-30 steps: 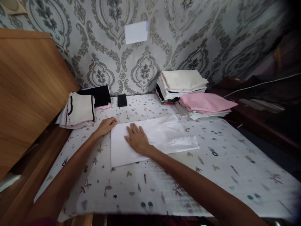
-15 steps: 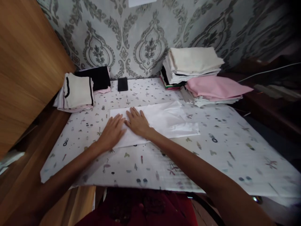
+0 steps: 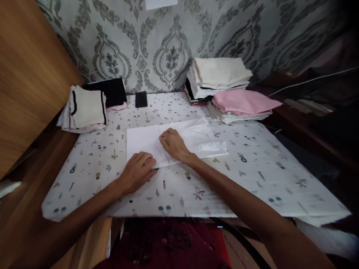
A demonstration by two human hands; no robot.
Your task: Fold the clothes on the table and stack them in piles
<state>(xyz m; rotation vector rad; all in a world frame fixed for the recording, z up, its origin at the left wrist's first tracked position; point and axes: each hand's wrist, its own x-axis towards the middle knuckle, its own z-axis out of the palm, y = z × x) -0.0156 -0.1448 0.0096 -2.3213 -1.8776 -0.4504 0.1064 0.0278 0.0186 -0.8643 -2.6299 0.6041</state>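
A white cloth (image 3: pixel 143 140) lies folded lengthwise on the table, smooth at its left part and wrinkled toward its right end. A crease runs across it near its middle. My right hand (image 3: pixel 175 145) rests on the cloth at that crease, its fingers bent inward and pinched at the fabric. At the cloth's near edge, toward the left, my left hand (image 3: pixel 138 169) has its fingers curled and drawn together against the edge. Its fingertips are partly hidden.
A patterned white sheet (image 3: pixel 174 198) covers the table. Folded cream and black cloths (image 3: pixel 88 108) are stacked at the back left, near a wooden panel (image 3: pixel 33 74). A black flat object (image 3: pixel 141 99) lies behind. Cream cloths (image 3: pixel 221 71) and a pink cloth (image 3: pixel 244 101) are piled back right.
Both hands lay flat with fingers stretched on the cloth; now their fingers are curled. The right hand has shifted right to the crease, and the left has drawn back to the near edge.
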